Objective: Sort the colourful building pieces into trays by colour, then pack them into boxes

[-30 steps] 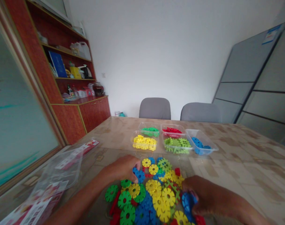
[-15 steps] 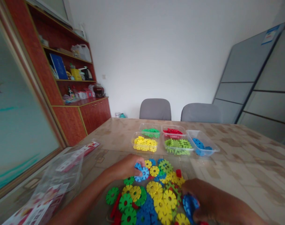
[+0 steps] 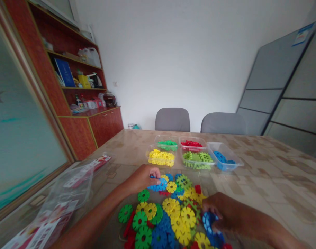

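Blue notched plastic discs (image 3: 161, 185) are pinched in my left hand (image 3: 145, 177), at the far left edge of a loose pile. At the pile's right side, my right hand (image 3: 218, 211) is closed around blue notched discs (image 3: 209, 221), and another blue disc lies just below it. Yellow discs (image 3: 188, 217) and green discs (image 3: 140, 220) spread between my forearms, along with more blue discs (image 3: 159, 236). Red pieces (image 3: 129, 226) show at the pile's left edge. Light green lattice squares (image 3: 183, 182) lie near its far end.
Beyond the pile stand clear tubs of sorted pieces: yellow (image 3: 161, 158), dark green (image 3: 167, 145), red (image 3: 191, 144), light green (image 3: 198, 159) and blue (image 3: 223, 160). Clear lids and packaging (image 3: 72, 183) lie at left on the table. Two grey chairs (image 3: 172, 120) stand behind it.
My left hand has lifted slightly away with the blue discs, tilting them flatter. My right hand has turned its blue discs a little and stays at the pile's right side.
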Available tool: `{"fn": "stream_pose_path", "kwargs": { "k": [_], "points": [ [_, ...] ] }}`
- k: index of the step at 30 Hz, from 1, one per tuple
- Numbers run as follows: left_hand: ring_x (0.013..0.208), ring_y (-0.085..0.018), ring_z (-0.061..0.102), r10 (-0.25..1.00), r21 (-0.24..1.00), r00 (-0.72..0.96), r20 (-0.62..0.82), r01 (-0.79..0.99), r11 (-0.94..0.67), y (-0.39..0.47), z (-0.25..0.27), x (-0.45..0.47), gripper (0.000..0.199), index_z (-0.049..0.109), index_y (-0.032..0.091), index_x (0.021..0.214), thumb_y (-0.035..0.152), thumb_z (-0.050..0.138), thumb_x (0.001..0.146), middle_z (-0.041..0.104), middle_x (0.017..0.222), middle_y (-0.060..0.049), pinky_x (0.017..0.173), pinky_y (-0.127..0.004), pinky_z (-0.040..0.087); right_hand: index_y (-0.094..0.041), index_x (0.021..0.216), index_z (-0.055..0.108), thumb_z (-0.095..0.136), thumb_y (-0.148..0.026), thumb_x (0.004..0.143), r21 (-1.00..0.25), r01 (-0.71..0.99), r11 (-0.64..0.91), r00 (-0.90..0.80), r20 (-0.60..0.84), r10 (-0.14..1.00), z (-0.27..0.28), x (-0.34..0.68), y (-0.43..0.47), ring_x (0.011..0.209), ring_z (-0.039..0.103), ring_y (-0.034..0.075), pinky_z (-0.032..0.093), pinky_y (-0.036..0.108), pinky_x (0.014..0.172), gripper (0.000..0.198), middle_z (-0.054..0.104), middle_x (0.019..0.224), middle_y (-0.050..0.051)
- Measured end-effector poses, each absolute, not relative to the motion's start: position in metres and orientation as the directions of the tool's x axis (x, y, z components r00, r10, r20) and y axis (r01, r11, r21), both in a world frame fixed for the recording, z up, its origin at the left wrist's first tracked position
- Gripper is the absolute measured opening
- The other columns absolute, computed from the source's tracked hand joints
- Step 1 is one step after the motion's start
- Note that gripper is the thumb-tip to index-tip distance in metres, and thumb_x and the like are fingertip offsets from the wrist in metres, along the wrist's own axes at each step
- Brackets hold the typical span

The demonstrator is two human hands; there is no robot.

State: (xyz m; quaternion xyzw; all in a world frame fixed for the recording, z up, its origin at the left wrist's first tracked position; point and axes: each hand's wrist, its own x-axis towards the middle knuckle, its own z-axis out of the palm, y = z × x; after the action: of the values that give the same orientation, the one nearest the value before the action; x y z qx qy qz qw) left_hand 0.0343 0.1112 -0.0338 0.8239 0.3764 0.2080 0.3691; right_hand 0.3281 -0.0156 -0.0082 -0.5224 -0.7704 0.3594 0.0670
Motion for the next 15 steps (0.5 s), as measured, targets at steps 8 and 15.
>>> {"fn": "stream_pose_path", "kwargs": {
  "k": [8,15],
  "points": [
    [0.067,-0.016,0.055,0.798,0.814,0.591,0.117,0.404,-0.418,0.110,-0.027,0.043,0.020,0.059,0.014,0.077,0.034,0.058,0.074,0.062,0.073,-0.002,0.061,-0.023,0.040,-0.017,0.081,0.068,0.058,-0.007,0.065,-0.677,0.712,0.184,-0.492,-0.294,0.820,0.004,0.343,-0.012,0.062,0.050,0.011,0.033,0.020,0.054,0.021,0.054,0.064,-0.005],
    [0.070,-0.015,0.054,0.765,0.838,0.640,0.071,0.377,-0.394,0.104,-0.032,0.048,0.019,0.059,0.014,0.080,0.032,0.060,0.074,0.061,0.075,-0.001,0.063,-0.023,0.040,-0.019,0.091,0.068,0.068,-0.008,0.055,-0.564,0.810,0.159,-0.404,-0.341,0.849,0.000,0.325,-0.021,0.074,0.055,0.016,0.036,0.021,0.058,0.038,0.062,0.083,-0.001]
  ]
}}
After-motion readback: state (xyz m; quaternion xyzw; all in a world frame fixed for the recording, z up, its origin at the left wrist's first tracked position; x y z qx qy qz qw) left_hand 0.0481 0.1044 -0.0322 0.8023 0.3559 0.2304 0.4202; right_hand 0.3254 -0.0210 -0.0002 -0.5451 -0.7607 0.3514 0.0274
